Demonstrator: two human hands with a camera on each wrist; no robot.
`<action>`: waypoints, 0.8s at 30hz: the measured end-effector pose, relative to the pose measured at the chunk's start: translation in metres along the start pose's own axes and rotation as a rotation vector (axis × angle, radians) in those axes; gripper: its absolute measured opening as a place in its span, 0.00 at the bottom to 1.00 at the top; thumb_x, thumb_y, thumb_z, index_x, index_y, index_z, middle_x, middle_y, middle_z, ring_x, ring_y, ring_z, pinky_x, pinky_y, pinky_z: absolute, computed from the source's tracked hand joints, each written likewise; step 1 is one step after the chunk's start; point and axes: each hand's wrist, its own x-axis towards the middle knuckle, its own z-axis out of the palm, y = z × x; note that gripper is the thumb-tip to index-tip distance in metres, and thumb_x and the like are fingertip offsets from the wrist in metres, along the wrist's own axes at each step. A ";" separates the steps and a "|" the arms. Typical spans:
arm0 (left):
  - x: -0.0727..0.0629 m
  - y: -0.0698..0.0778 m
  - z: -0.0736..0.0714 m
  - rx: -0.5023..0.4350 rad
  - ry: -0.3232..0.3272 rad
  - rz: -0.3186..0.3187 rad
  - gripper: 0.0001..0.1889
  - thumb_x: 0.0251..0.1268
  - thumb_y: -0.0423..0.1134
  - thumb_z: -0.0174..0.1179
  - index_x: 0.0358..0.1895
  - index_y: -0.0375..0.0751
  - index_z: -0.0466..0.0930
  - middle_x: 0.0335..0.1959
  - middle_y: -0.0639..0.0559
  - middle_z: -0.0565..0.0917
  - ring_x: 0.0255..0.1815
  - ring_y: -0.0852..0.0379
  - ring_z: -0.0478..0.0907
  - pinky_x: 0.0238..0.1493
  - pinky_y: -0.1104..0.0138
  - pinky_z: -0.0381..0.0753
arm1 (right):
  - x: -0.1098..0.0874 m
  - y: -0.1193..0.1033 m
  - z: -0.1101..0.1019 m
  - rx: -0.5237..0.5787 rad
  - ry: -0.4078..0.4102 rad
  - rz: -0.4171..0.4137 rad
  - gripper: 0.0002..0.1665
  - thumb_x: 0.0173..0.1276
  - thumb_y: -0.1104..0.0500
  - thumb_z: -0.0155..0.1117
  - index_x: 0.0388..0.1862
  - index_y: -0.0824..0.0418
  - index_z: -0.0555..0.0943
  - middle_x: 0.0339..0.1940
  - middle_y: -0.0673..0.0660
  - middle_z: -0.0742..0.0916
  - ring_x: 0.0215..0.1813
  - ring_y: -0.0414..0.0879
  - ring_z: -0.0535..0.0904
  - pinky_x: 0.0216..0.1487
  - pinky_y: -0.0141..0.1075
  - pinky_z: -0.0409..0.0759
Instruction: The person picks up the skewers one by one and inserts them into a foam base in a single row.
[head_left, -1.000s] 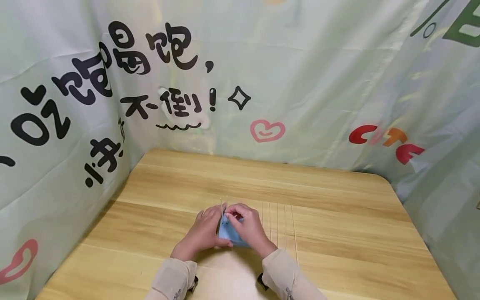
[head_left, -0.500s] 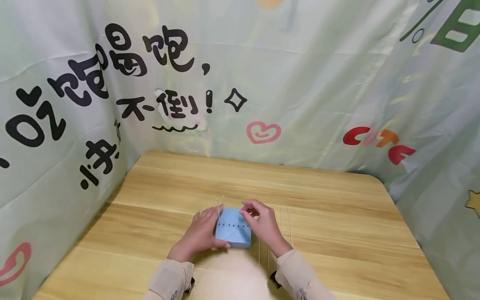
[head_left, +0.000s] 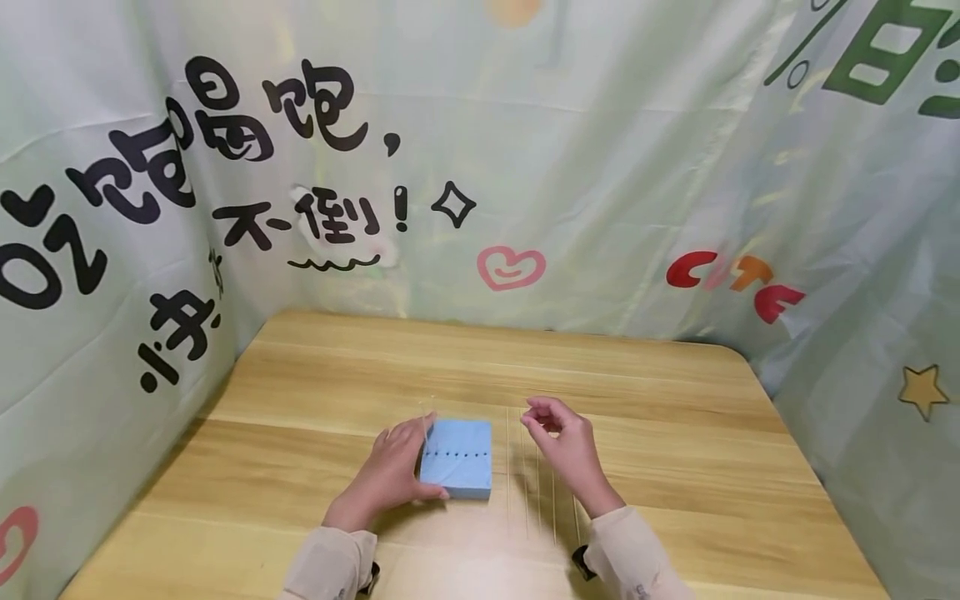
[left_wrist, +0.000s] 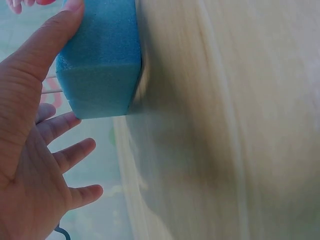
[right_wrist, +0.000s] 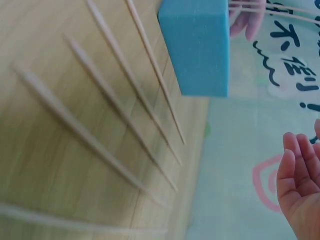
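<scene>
A blue foam block with a row of dark holes across its top sits on the table. My left hand grips its left end, thumb on the near face and a fingertip at the far edge; the other fingers spread free in the left wrist view. Two thin wooden sticks stand in the block at its left end. My right hand hovers right of the block, over several sticks lying side by side. Its fingers are loosely bent, with nothing visible between thumb and fingertips.
The wooden table runs back to a printed cloth curtain, which also encloses the left and right sides. The loose sticks lie roughly parallel, pointing away from the body.
My right hand has moved away from the block's top to the right, over the loose sticks, uncovering the row of holes. My left hand has kept its hold on the block.
</scene>
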 end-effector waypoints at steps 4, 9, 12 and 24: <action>0.000 0.000 0.001 0.001 0.002 -0.002 0.63 0.29 0.62 0.75 0.74 0.40 0.52 0.71 0.42 0.62 0.70 0.42 0.57 0.68 0.41 0.49 | -0.003 0.006 -0.012 -0.023 0.029 0.004 0.11 0.58 0.67 0.69 0.41 0.63 0.83 0.30 0.52 0.86 0.31 0.42 0.82 0.35 0.32 0.81; -0.001 0.001 0.001 -0.005 0.003 -0.011 0.63 0.29 0.61 0.76 0.74 0.40 0.53 0.70 0.42 0.63 0.70 0.42 0.58 0.68 0.42 0.49 | -0.007 0.015 -0.026 -0.055 0.062 0.002 0.10 0.57 0.68 0.70 0.39 0.64 0.83 0.30 0.53 0.87 0.31 0.42 0.82 0.34 0.31 0.81; -0.001 0.001 0.000 -0.002 0.006 -0.010 0.63 0.29 0.61 0.76 0.73 0.40 0.53 0.70 0.42 0.63 0.70 0.42 0.58 0.68 0.42 0.50 | -0.009 0.019 -0.034 -0.078 0.071 0.018 0.08 0.56 0.68 0.70 0.37 0.64 0.83 0.30 0.53 0.87 0.31 0.41 0.82 0.34 0.30 0.81; 0.000 0.004 -0.001 0.037 0.003 0.006 0.63 0.29 0.61 0.76 0.73 0.37 0.54 0.69 0.40 0.65 0.69 0.41 0.59 0.68 0.43 0.52 | -0.019 0.045 -0.052 -0.132 -0.047 0.287 0.08 0.58 0.66 0.69 0.36 0.67 0.82 0.28 0.53 0.84 0.32 0.41 0.78 0.35 0.29 0.79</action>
